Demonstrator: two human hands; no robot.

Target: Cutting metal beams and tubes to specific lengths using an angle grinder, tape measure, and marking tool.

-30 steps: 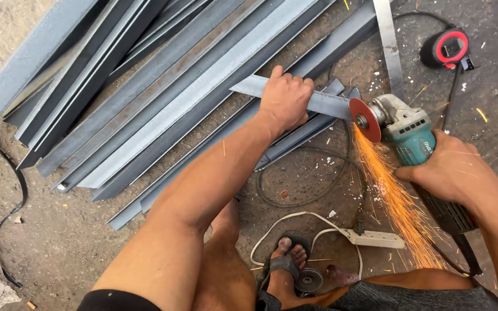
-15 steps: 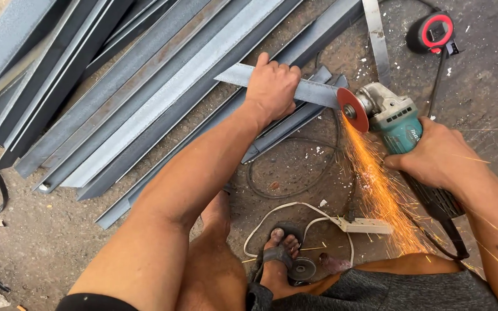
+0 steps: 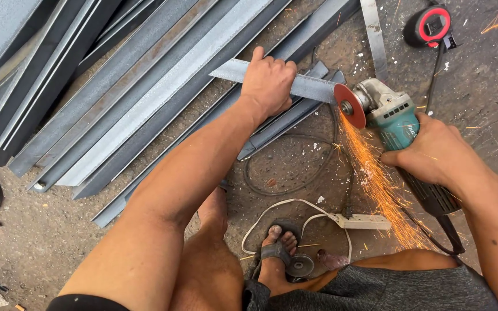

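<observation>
My left hand [image 3: 269, 82] grips a flat grey steel piece [image 3: 309, 86] and holds it across the pile of angle bars. In my right hand [image 3: 433, 154] is a teal angle grinder [image 3: 392, 117], gripped by its body. Its red disc [image 3: 350, 105] touches the right end of the steel piece. Orange sparks [image 3: 378, 184] stream down toward my lap.
Long grey angle bars [image 3: 128, 86] lie stacked diagonally at left. A white power strip [image 3: 359, 222] and cables lie on the dirt floor. A spare disc [image 3: 301, 265] rests by my sandalled foot [image 3: 276, 253]. A red-and-black tape measure [image 3: 430, 27] sits top right beside a flat strip [image 3: 374, 34].
Both hands hold their grip with the disc against the steel end and sparks still flying. The view has shifted slightly, so everything sits a little higher in frame.
</observation>
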